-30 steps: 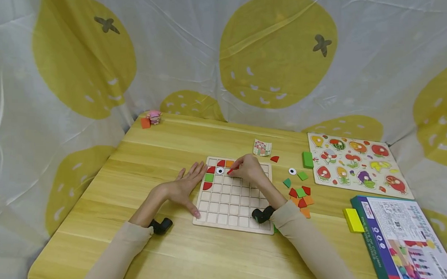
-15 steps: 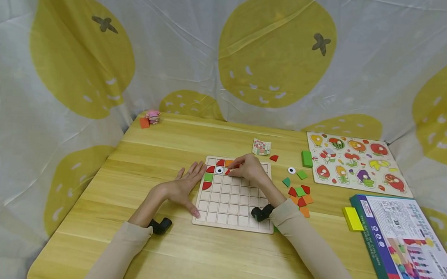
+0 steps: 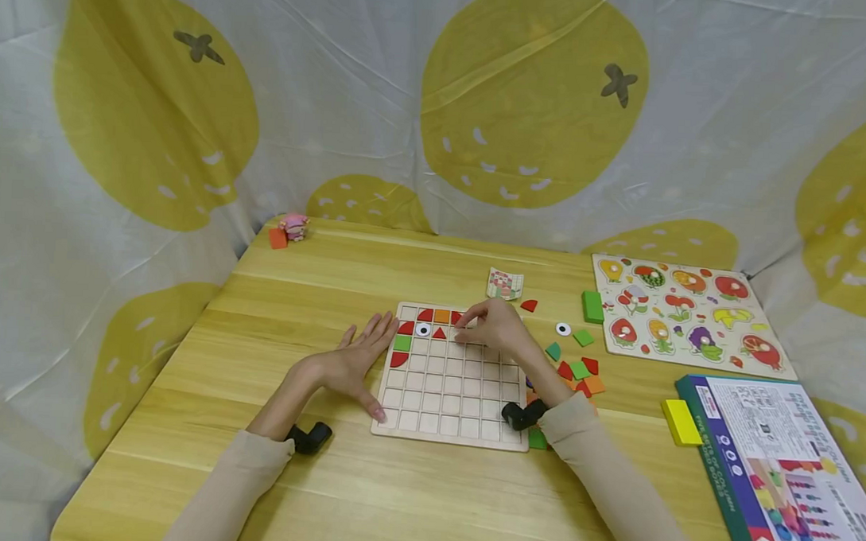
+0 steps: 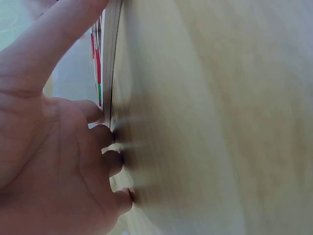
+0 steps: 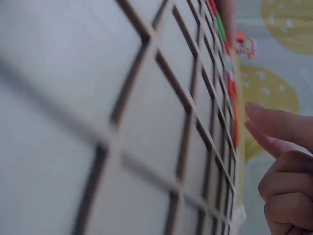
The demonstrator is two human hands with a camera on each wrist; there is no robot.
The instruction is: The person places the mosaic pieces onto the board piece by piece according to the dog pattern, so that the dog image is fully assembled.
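A wooden grid board lies on the table. My left hand is spread flat at its left edge, thumb near the front left corner. In the left wrist view the fingertips meet the tabletop beside the board's edge. Over the upper part hovers my right hand, thumb and index finger apart with nothing between them, the other fingers curled. Just left of its fingertips a red triangle tile sits beside a round eye tile. Red quarter-round tiles, an orange tile and a green tile fill nearby cells.
Loose tiles lie right of the board. Behind it are a small pattern card and a red quarter-round. A fruit puzzle, green block, yellow block and box stand right; a pink figure far left.
My right hand has set the red triangle tile into a cell, let go of it and drawn back to the right. The left hand keeps its place.
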